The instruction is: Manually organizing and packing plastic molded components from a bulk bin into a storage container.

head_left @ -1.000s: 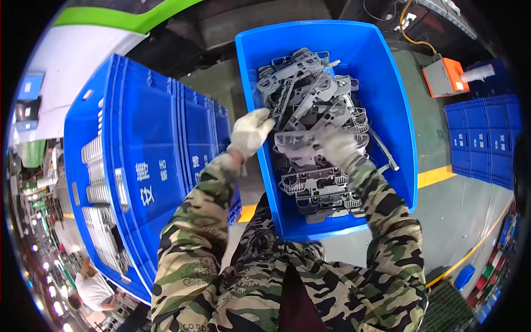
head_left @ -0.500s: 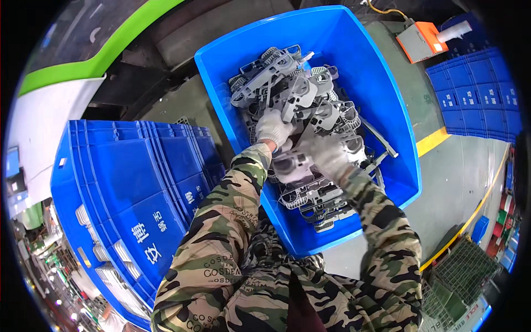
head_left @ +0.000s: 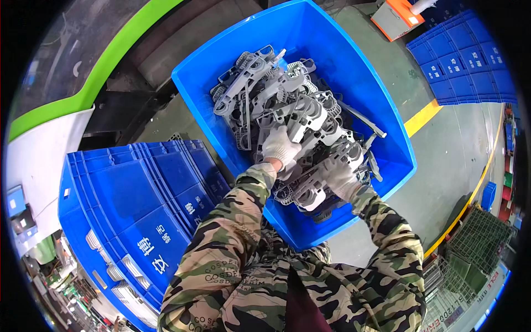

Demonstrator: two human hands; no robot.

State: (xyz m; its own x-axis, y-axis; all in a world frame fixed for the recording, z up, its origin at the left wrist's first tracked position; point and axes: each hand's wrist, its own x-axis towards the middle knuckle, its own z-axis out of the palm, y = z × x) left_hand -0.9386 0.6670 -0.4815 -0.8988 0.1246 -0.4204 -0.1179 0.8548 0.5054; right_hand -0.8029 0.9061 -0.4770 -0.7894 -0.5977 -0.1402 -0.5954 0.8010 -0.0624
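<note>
A large blue tub (head_left: 359,61) holds a heap of grey moulded plastic parts (head_left: 263,83) with round openings and ribbed ends. Both my hands wear whitish knit gloves and are down in the heap. My left hand (head_left: 280,146) is closed on a grey part near the middle of the pile, its fingertips partly hidden among the pieces. Closer to the tub's near wall, my right hand (head_left: 340,178) grips another grey plastic part (head_left: 311,195) lying aslant over the pile. Some of the right fingers are hidden by the parts.
Stacked blue crates (head_left: 121,193) stand close on my left. More blue crates (head_left: 464,61) and an orange and grey box (head_left: 395,21) are at the far right. A green-edged white machine panel (head_left: 50,149) rises at the left. Wire cages (head_left: 480,238) stand at the lower right.
My view has shifted, so the tub sits further left and higher. My right hand, blurred before, has moved nearer the tub's near wall with a part. My left hand stays in the heap.
</note>
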